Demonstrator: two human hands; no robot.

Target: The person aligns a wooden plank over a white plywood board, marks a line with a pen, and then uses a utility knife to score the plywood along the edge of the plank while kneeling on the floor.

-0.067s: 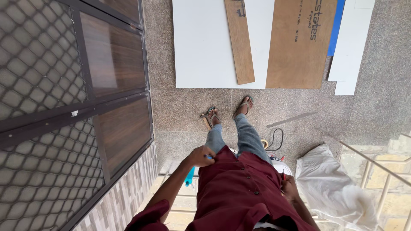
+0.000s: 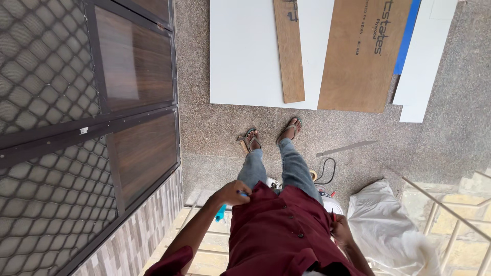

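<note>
At waist: left hand (image 2: pixel 232 193) grip closed on slim blue plastic tool (image 2: pixel 220 212); right hand (image 2: pixel 341 231) grip unclear; keep tool firm.

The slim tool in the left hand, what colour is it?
Bright blue slim tool, gripped by the left hand; head view shows it.

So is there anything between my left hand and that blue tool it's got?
No, nothing visible. The left hand is closed directly around the blue tool beside the maroon shirt; its blue end sticks out below the fist.
</note>
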